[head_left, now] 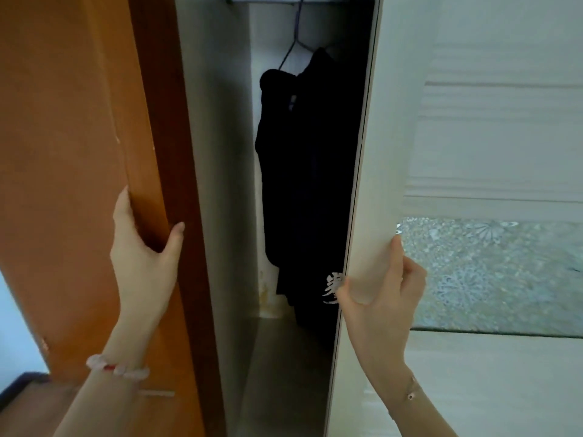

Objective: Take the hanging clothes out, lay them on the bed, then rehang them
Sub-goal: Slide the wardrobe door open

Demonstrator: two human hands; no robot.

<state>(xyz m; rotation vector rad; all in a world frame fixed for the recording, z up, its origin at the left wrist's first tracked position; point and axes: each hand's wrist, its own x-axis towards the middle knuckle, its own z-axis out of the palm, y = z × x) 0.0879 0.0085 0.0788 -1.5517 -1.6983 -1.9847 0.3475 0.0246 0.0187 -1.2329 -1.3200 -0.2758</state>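
Dark clothes (303, 184) hang inside a narrow wardrobe gap, on a thin wire hanger (295, 42) hooked to a rail at the top. One garment shows a white print (332, 287) near its lower edge. My left hand (143, 247) grips the edge of the orange-brown wooden panel (79, 152) on the left, thumb wrapped round its inner side. My right hand (381, 298) grips the edge of the white sliding door (457, 121) on the right, fingers curled behind it.
The white door carries a frosted glass band with a flower pattern (492, 272). The wardrobe's pale inner wall (217, 152) and floor (284, 373) show between the two panels. A dark floor strip shows at the lower left corner.
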